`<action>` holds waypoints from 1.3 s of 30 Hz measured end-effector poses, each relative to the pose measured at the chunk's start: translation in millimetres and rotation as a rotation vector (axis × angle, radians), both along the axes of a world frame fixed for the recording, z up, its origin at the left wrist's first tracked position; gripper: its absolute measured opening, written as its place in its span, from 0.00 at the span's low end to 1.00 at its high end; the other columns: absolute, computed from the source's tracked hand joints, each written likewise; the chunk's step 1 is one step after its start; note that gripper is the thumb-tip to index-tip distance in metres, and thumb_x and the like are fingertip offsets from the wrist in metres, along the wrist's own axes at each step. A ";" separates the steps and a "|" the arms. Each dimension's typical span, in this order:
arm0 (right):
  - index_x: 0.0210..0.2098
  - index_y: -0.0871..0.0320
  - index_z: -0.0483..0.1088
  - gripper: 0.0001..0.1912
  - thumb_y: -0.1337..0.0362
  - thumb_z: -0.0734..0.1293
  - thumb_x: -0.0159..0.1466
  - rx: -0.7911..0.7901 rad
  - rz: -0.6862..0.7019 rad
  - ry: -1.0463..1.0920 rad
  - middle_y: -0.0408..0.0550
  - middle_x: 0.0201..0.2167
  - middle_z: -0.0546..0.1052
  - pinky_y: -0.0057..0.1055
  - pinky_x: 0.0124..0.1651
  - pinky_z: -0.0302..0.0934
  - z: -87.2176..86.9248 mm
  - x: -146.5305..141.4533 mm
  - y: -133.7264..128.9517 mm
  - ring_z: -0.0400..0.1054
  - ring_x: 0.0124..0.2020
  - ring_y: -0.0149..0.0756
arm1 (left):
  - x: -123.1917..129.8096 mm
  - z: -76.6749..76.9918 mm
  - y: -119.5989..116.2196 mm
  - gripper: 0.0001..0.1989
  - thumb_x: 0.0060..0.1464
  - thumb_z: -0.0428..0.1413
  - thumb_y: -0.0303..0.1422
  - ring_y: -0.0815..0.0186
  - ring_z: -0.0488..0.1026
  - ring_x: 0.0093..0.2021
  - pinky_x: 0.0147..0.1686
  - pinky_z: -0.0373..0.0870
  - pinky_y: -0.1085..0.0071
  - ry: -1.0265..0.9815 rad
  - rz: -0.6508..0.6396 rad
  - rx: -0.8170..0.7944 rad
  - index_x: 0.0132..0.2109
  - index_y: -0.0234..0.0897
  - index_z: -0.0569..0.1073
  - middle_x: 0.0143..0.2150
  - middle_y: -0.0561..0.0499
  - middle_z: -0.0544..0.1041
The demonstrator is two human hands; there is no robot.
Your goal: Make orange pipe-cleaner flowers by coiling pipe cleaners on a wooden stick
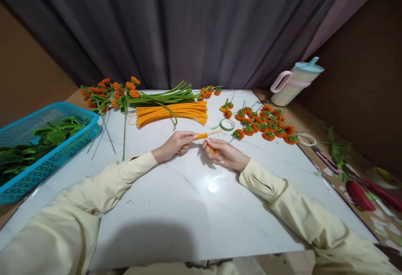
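Note:
Between the fingers of my left hand (178, 144) is a thin wooden stick (216, 132), with an orange pipe cleaner (202, 136) wound round part of it. My right hand (226, 152) pinches the loose part of that pipe cleaner just right of the windings. Beyond my hands lies a bundle of orange pipe cleaners (172, 113), and behind it are green pipe cleaners (168, 95). A roll of green tape (227, 124) rests on the white tabletop, close to several orange fuzzy flower heads (268, 135) with green centres.
At left stands a blue basket (59, 151) holding green fuzzy leaves. Orange flowers on green stems (116, 88) lie at the back left. To the right are a cup with a straw (295, 83), a white tape roll (307, 140), scissors (328, 160) and red-handled pliers (360, 194).

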State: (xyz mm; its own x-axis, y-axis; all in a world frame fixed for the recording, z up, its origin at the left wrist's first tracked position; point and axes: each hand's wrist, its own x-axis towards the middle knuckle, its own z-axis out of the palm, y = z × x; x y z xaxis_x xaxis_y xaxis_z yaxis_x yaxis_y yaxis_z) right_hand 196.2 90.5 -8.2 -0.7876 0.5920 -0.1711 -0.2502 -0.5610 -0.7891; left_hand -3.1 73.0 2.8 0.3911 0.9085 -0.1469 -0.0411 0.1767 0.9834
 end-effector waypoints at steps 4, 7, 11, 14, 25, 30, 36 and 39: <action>0.36 0.66 0.68 0.09 0.65 0.61 0.64 0.003 0.001 -0.009 0.43 0.22 0.69 0.17 0.14 0.49 0.1 0.6 -0.3 0.52 0.14 0.20 | 3.4 -1.9 -2.3 0.18 0.55 0.53 0.41 0.71 0.68 0.25 0.24 0.62 0.77 0.303 0.100 0.361 0.44 0.30 0.74 0.24 0.51 0.72; 0.37 0.66 0.69 0.09 0.66 0.62 0.64 -0.009 -0.005 -0.017 0.43 0.21 0.69 0.17 0.15 0.49 1.0 0.8 -1.2 0.52 0.15 0.20 | 2.0 -4.5 -2.6 0.17 0.57 0.51 0.39 0.64 0.73 0.42 0.40 0.67 0.75 0.469 0.127 0.580 0.44 0.31 0.75 0.43 0.45 0.78; 0.38 0.66 0.70 0.09 0.66 0.63 0.62 -0.019 -0.009 -0.039 0.43 0.21 0.69 0.18 0.15 0.50 2.3 0.0 -1.2 0.51 0.15 0.20 | -2.6 -12.9 -2.9 0.17 0.60 0.48 0.37 0.69 0.75 0.29 0.31 0.66 0.77 0.733 0.137 0.936 0.48 0.33 0.74 0.39 0.47 0.80; 0.39 0.66 0.70 0.09 0.67 0.64 0.62 -0.026 -0.005 -0.058 0.43 0.22 0.69 0.18 0.16 0.49 3.2 -0.1 -0.7 0.51 0.15 0.19 | -6.6 -18.7 -1.7 0.17 0.62 0.46 0.35 0.71 0.72 0.20 0.22 0.61 0.77 0.908 0.149 1.248 0.51 0.33 0.72 0.30 0.49 0.80; 0.41 0.69 0.71 0.11 0.68 0.63 0.62 -0.048 0.079 -0.089 0.45 0.22 0.71 0.18 0.15 0.47 4.5 1.7 0.0 0.50 0.14 0.18 | -20.0 2.7 10.0 0.16 0.61 0.46 0.37 0.72 0.70 0.21 0.24 0.57 0.78 1.019 -0.141 1.069 0.48 0.41 0.75 0.29 0.51 0.80; 0.40 0.71 0.71 0.11 0.68 0.63 0.61 -0.046 0.163 -0.139 0.47 0.21 0.73 0.19 0.14 0.48 5.3 1.2 -1.4 0.53 0.14 0.20 | -27.4 24.6 15.3 0.15 0.60 0.48 0.37 0.75 0.65 0.22 0.27 0.58 0.81 0.862 -0.376 0.739 0.48 0.39 0.76 0.32 0.51 0.80; 0.34 0.70 0.71 0.10 0.66 0.63 0.60 0.009 0.246 -0.148 0.47 0.18 0.74 0.20 0.11 0.49 7.7 0.4 -1.3 0.56 0.11 0.22 | -34.2 28.0 23.5 0.16 0.56 0.51 0.39 0.72 0.67 0.29 0.30 0.60 0.80 0.694 -0.484 0.451 0.44 0.33 0.78 0.35 0.50 0.79; 0.30 0.68 0.70 0.10 0.64 0.64 0.60 0.028 0.276 -0.166 0.46 0.16 0.73 0.19 0.09 0.47 9.1 0.8 -1.8 0.55 0.09 0.22 | -36.3 25.2 26.1 0.16 0.54 0.54 0.39 0.71 0.67 0.28 0.28 0.61 0.80 0.620 -0.516 0.358 0.42 0.33 0.79 0.34 0.49 0.79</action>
State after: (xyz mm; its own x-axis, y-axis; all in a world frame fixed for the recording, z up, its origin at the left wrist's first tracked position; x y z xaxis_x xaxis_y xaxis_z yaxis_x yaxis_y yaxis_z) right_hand 197.1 88.7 0.8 -0.8820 0.3658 -0.2972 0.0420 -0.5672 -0.8225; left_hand -39.3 99.0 28.0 0.7102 0.6724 -0.2087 0.5175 -0.2976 0.8023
